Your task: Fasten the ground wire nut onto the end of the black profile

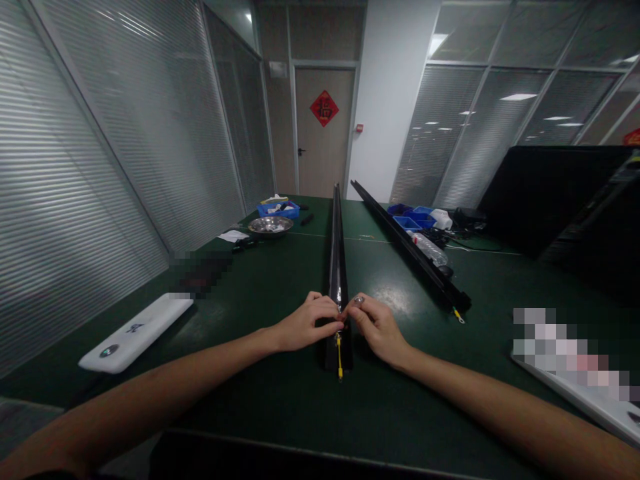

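A long black rail [336, 267] lies lengthwise on the green table, its near end pointing toward me. My left hand [307, 323] reaches over its left edge, fingers bent and thumb pressed in toward them. From the other side comes my right hand [377, 327], thumb and forefinger pinched, with a ring on one finger. Their fingertips meet above the rail's channel, and whatever is between them is too small to make out. Just below the fingertips, a short yellow wire [340, 357] with a metal lug end runs along the rail's near end.
Another black rail [415, 247] lies slantwise on the right, with a yellow wire [457, 315] at its near end. Farther back are a metal bowl [271, 226], a blue tray [279, 212], blue bins [417, 217] and a plastic bottle [429, 249]. A white device [137, 333] lies left.
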{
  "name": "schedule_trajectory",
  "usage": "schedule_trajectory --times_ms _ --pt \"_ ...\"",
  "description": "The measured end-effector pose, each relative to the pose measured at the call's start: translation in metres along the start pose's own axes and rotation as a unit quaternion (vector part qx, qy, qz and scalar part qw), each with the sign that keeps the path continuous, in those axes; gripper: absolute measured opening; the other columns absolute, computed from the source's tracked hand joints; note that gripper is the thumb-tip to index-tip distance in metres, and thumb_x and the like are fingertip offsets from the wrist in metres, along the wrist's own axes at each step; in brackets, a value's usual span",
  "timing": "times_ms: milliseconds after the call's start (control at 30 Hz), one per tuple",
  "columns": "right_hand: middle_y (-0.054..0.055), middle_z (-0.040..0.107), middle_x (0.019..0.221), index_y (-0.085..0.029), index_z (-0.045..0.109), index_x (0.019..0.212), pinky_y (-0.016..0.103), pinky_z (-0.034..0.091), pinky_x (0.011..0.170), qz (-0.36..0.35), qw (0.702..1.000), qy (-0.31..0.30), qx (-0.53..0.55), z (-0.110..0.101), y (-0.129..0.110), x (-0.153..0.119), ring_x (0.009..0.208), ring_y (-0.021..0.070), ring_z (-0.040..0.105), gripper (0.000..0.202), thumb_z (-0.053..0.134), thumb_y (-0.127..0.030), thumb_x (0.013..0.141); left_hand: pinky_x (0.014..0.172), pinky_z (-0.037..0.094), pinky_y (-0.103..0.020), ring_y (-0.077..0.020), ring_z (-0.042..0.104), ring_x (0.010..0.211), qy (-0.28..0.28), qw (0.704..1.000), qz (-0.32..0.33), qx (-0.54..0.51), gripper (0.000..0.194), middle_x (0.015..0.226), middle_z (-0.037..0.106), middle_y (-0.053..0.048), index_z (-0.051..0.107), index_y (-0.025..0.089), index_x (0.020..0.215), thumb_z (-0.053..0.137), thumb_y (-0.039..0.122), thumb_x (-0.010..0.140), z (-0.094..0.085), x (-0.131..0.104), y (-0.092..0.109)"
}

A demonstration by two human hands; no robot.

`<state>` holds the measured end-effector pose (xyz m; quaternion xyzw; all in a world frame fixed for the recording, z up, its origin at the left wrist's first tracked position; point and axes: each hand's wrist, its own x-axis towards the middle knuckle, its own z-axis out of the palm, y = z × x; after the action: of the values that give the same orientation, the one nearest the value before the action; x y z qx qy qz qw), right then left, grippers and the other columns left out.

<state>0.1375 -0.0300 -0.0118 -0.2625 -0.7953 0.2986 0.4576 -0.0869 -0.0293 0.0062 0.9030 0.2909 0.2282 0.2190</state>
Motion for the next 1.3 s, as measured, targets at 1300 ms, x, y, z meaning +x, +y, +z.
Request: schedule_trajectory --times_ms 1300 --pt "0.005 0.065 0.084 -0.02 0.07 0.09 0.031 0.048 0.073 -0.008 1.0 0.0 -0.012 0.0003 -0.0036 0.0007 0.079 0.0194 0.063 0.032 0.049 -0.036 0.107 0.104 0.029 -0.036 -0.0197 0.06 0.107 -0.001 1.0 0.01 0.004 0.028 0.101 0.071 -0.003 0.068 0.02 0.099 0.047 0.036 0.108 0.003 -0.0017 -0.0055"
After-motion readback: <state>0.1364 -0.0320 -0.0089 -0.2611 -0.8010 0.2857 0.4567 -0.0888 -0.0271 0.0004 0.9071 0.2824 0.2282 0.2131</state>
